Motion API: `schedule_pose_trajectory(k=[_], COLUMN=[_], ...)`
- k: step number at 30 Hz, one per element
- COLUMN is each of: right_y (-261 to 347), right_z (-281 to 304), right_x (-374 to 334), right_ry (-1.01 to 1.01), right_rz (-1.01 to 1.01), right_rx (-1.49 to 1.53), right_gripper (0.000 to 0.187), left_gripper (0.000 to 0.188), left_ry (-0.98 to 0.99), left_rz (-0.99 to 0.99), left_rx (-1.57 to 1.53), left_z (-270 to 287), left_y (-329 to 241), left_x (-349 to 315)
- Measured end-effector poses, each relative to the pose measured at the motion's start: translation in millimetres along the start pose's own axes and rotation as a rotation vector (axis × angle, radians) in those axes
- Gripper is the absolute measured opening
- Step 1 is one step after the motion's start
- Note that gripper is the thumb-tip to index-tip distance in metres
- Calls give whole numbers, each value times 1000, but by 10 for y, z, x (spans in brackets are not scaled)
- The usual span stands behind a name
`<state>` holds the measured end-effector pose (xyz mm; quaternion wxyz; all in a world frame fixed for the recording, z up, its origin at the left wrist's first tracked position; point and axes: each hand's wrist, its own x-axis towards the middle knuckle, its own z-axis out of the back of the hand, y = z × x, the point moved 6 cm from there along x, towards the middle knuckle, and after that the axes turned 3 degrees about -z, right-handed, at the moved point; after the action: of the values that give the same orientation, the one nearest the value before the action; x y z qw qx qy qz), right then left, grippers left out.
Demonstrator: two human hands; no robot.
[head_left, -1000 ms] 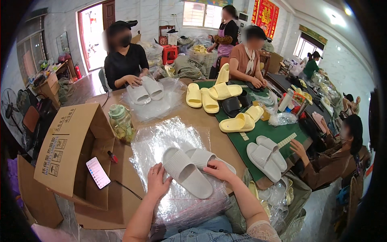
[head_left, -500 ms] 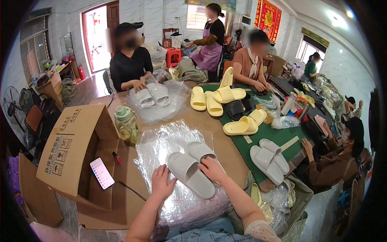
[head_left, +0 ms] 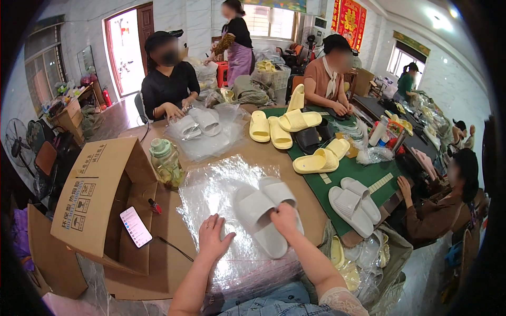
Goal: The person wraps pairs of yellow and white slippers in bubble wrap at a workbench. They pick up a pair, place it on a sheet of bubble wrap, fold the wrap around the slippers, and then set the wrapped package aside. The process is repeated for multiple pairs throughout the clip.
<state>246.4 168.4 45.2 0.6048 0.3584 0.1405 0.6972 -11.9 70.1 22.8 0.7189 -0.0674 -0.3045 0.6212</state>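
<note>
A pair of grey slide slippers lies at a slant over a stack of clear plastic bags in front of me. My right hand is closed at the inner edges of the pair, where the two slippers meet; its fingertips are partly hidden. Left of the slippers, my left hand rests on the plastic, fingers stretched and thumb apart, holding nothing.
An open cardboard box stands on the left, with a phone by it. A green-lidded jar is behind. Yellow slippers and another grey pair sit on a green mat. Co-workers sit around the table.
The grey slippers have shifted to the right with my right hand, whose fingers have closed more. My left hand stays on the plastic. The standing person at the back has turned away.
</note>
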Motion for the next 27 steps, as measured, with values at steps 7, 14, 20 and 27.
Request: schedule_pose_trajectory(k=[7, 14, 20, 27], right_y=[-725, -1041, -1291, -1139], right_z=[976, 1130, 1281, 1353], right_x=[-523, -1207, -1357, -1482], right_ry=[-290, -355, -403, -342], right_rz=[-328, -315, -298, -352], right_rx=[313, 743, 982, 954], right_gripper=[17, 19, 40, 41], left_gripper=[79, 72, 69, 42], left_ry=[121, 23, 249, 129], left_rz=[211, -117, -267, -256], left_rx=[235, 153, 75, 18], left_z=[160, 131, -181, -296], left_y=[-281, -545, -873, -680], left_x=[-9, -51, -221, -163])
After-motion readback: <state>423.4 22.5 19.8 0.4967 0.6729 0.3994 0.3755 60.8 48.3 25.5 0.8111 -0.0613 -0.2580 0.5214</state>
